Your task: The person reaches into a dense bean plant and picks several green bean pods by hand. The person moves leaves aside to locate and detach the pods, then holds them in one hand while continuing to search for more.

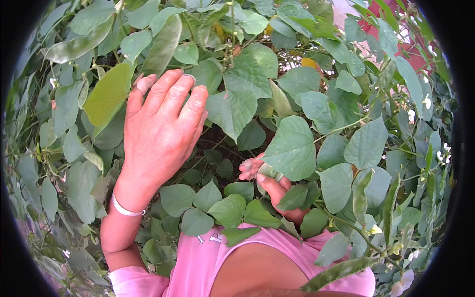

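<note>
Pink garment (pixel 208 257): seen nearest the camera at the lower edge, worn by the person; both arms rise from it into the vine.
Loose pod (pixel 336 272): a flat green bean pod is seen hanging low on the right, just above the garment, untouched.
Right hand (pixel 269 185): largely hidden by leaves; it is pushed in among them, presumably so that a pod deep in the plant can be reached.
Right fingers (pixel 251 168): pressed together at the tips, pinching a pale green pod (pixel 269 172) between thumb and fingertips; the pod is held just under a large leaf (pixel 292 148), right of the picture's centre.
Left wrist: a pale band (pixel 123 208) is worn on it.
Left hand (pixel 161 133): raised higher and further in, its back turned to the camera.
Left fingers (pixel 173 94): extended and kept close together, laid flat against the foliage; the leaves seem to be held aside so that the dark gap between the hands is opened to view. Nothing is gripped.
Hanging pods (pixel 391 203): more are seen at the right, well apart from both hands.
White flowers (pixel 425 101): scattered along the far right.
Red background (pixel 410 44): glimpsed behind the topmost leaves; what it is cannot be told.
</note>
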A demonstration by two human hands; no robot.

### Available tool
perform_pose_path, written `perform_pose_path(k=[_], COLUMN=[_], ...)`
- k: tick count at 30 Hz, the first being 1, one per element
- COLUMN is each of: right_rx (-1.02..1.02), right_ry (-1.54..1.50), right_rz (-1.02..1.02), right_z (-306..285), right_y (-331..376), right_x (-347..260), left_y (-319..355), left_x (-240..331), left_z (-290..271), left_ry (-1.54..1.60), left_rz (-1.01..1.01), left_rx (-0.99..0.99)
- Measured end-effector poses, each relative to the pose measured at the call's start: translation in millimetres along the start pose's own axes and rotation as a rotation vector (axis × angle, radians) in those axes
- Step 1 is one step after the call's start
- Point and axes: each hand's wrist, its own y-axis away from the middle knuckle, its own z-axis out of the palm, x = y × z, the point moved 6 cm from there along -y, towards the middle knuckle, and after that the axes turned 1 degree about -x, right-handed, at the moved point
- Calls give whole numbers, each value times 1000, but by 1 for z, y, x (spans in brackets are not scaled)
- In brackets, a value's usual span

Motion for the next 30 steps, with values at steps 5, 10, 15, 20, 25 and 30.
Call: perform_pose_path(k=[5, 10, 15, 20, 25, 30], right_rx=[-81, -170, -257, -251, -93, -89], right_ry=[-100, -71, -70, -125, -317, -292], right_rz=[-22, 2, -60, -203, -244, -277], right_z=[13, 36, 60, 77, 81, 79], right_y=[-18, -37, -53, -73, -91, -87], right_x=[20, 16, 5, -32, -64, -51], left_y=[32, 41, 53, 61, 27, -21], left_x=[-51, -64, -58, -52, -23, -33], left_z=[-20, -42, -51, -52, -62, -31], left_ry=[-350, -363, -439, -243, 150, 79], left_rz=[-70, -154, -230, -281, -142, -203], left_rx=[-24, 26, -56, -12, 324, 332])
